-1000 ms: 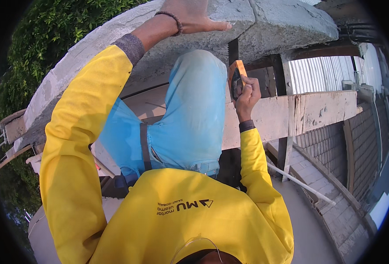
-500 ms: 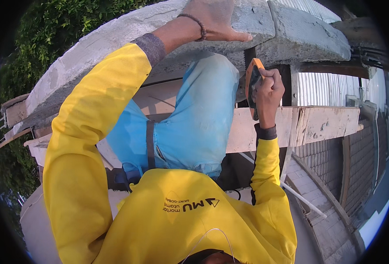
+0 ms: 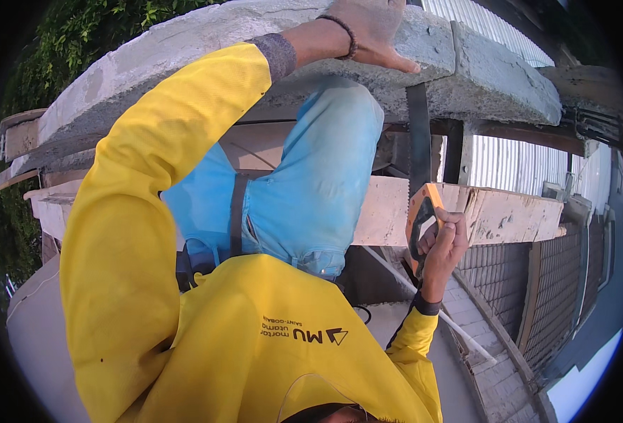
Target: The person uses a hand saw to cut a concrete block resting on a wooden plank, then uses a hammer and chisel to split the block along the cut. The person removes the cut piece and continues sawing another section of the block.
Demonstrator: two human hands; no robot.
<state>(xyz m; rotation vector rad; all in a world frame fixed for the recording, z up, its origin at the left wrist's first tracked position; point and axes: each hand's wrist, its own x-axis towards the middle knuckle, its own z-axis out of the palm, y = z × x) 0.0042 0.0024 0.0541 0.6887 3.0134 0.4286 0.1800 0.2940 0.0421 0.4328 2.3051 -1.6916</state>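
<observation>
My right hand (image 3: 447, 247) is closed around the orange and black handle of a hand saw (image 3: 424, 201). The toothed dark blade runs away from me, and its far part passes out of sight beneath the edge of a rough grey block (image 3: 424, 49). On top of that block my left hand (image 3: 371, 32) lies pressed down, thumb stretched to the right; its fingertips are cut off by the upper edge of the picture. A second grey block (image 3: 505, 74) adjoins it on the right, with a dark seam between them.
A pale wooden beam (image 3: 516, 215) crosses behind the saw handle. My knee in blue trousers (image 3: 336, 134) is just left of the blade. Far below on the right are a tiled roof (image 3: 491, 289) and corrugated sheets (image 3: 516, 166). Leaves (image 3: 79, 53) fill the upper left.
My right hand has drawn the saw back toward me, so much more of the blade shows. My left hand stays on the block; the whole view has shifted slightly.
</observation>
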